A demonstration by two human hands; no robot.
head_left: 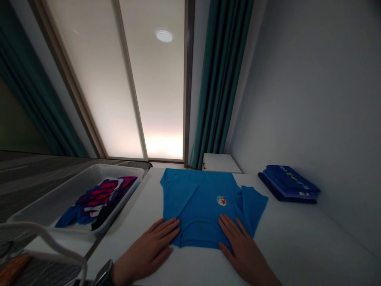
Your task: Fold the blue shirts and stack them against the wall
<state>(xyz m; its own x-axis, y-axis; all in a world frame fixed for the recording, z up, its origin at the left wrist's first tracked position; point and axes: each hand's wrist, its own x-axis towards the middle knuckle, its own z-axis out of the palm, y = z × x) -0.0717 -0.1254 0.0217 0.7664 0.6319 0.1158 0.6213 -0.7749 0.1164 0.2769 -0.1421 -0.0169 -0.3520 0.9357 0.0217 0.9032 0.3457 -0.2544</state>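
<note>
A blue T-shirt (205,190) lies spread on the white table, its neckline toward me and a small badge with a red star on its chest. The sleeve on the left is folded inward over the body; the one on the right sticks outward. My left hand (151,246) rests with extended fingers on the shirt's near left shoulder, and a watch is on that wrist. On the near right shoulder, beside the collar, my right hand (238,246) lies flat with its fingers stretched out. Neither hand grips the cloth.
At the right by the wall sits a stack of folded dark blue clothes (291,182). A clear plastic bin (38,210) to the left holds crumpled clothes (101,198). A white cabinet (222,163) stands behind the table (297,242). A pale curved tube (47,238) crosses the lower left.
</note>
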